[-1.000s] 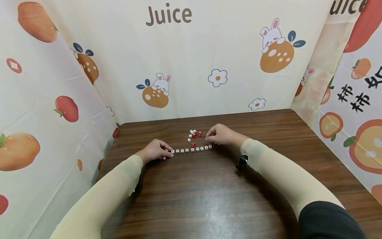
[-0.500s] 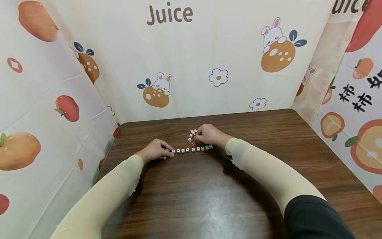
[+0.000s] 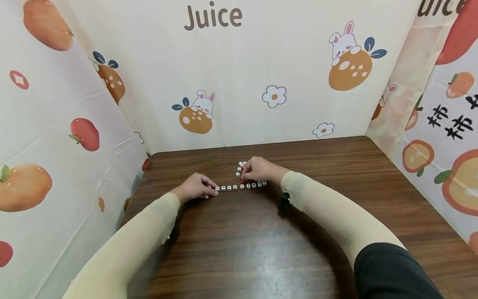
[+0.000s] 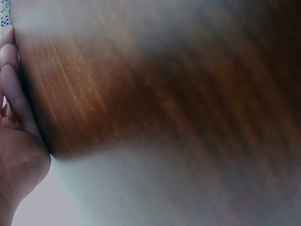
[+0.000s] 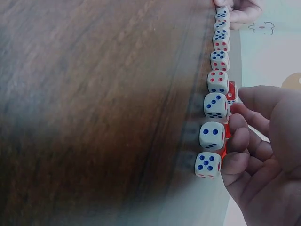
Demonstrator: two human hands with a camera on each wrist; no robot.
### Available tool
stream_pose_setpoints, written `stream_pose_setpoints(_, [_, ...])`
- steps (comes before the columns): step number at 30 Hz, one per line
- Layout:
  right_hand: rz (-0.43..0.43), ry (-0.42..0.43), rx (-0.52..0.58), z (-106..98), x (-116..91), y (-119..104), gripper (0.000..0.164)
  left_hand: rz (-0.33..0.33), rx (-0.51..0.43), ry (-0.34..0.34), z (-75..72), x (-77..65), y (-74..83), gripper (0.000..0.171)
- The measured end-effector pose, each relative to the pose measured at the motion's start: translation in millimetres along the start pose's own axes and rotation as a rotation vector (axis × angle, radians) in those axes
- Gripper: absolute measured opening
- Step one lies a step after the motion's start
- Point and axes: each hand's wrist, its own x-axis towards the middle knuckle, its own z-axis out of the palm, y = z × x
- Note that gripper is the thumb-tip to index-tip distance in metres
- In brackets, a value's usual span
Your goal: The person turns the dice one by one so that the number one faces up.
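Observation:
A row of white dice (image 3: 235, 187) runs across the table. My left hand (image 3: 195, 187) is at its left end, thumb and index finger pinching the end white die (image 3: 218, 189). My right hand (image 3: 259, 169) reaches in just behind the row, its thumb and index fingertips on a red die (image 3: 242, 181). In the right wrist view that red die (image 5: 231, 90) shows beyond the row, right at the thumb tip, partly hidden by a white die (image 5: 215, 104). The other fingers of the right hand (image 5: 268, 141) are curled.
Behind the row lies a small cluster of white dice (image 3: 238, 174) and red dice, partly covered by the right hand. The brown wooden table (image 3: 239, 241) extends toward the body. A printed cloth (image 3: 239, 116) stands along the back and both sides.
My right hand has moved left from beside the cluster, then slightly down onto the red die behind the row. The left hand stays at the row's left end.

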Motion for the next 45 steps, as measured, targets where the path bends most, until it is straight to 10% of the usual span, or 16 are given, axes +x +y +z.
stream_pose_setpoints(45, [-0.020,-0.039,-0.063,3.9,-0.2,4.3,0.005,0.004,0.003,0.005,-0.2,-0.5,-0.9,0.029])
